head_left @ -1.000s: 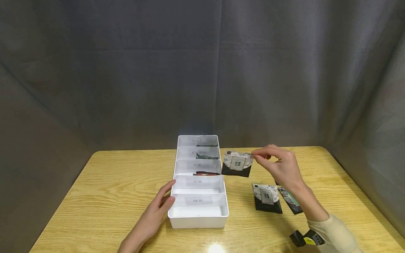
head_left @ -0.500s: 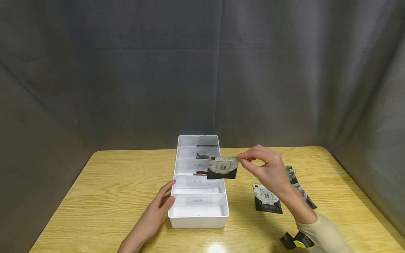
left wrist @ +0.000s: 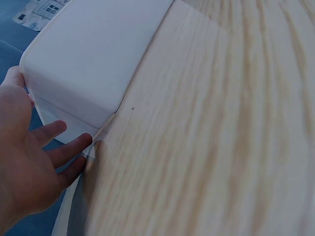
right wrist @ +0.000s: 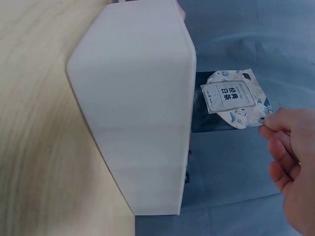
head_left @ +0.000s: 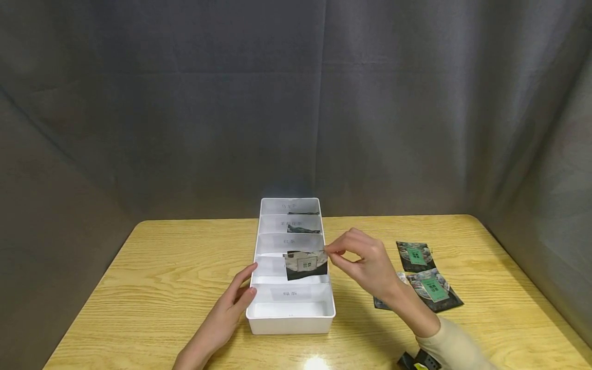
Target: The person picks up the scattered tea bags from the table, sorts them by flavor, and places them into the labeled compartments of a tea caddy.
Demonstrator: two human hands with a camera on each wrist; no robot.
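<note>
The right hand (head_left: 363, 262) pinches a patterned sachet (head_left: 306, 265) by its corner above the white box (head_left: 291, 325), about midway between the table's (head_left: 176, 272) side edges. The left hand (head_left: 225, 314), fingers spread, steadies the box. Best lower the sachet edge-down, clearing the dividers (head_left: 262, 294).

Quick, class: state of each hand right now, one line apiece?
Left hand: open, touching the white box.
Right hand: closed, pinching a tea packet by its corner.

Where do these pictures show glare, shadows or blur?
Head view: glare spot on the table, faint shadow beside the right forearm, smeared lettering on the held packet; right wrist view: its main lettering reads clearly; left wrist view: dim, bluish cast.
</note>
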